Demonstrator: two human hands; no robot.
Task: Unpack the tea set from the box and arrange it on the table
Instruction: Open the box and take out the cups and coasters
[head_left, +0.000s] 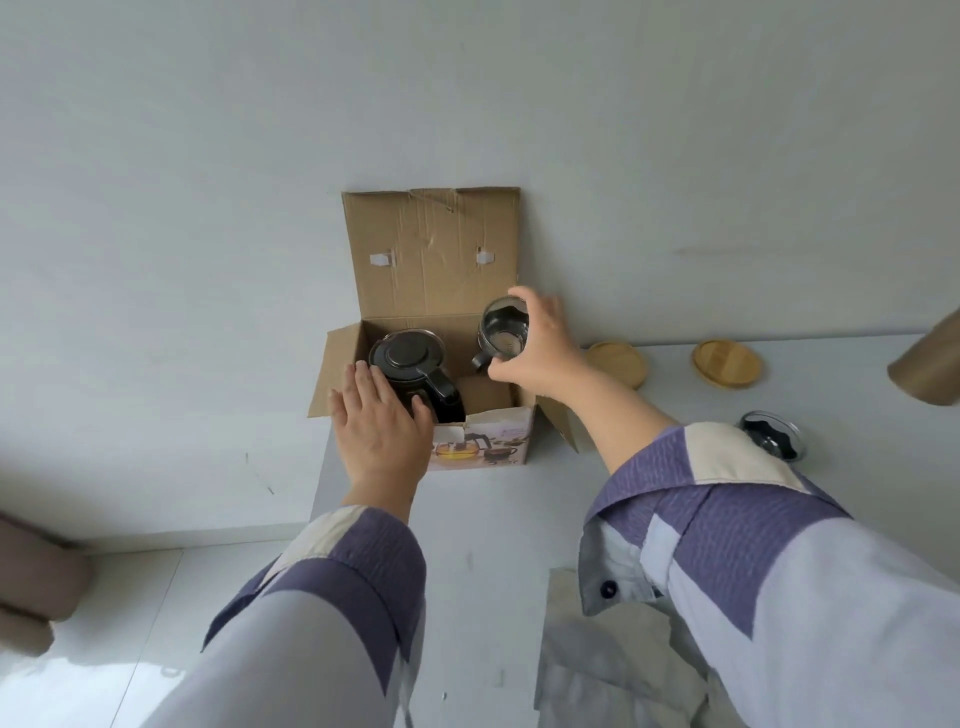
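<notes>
An open cardboard box (483, 436) stands on a pale counter (483, 519) against the wall, flaps up. The right hand (535, 348) grips a glass cup (503, 332) with a dark handle above the box's right side. The left hand (379, 421), fingers straight, rests flat on a black-lidded teapot (410, 364) inside the box. Two wooden coasters (726, 370) and another glass piece (772, 434) lie on the counter to the right.
</notes>
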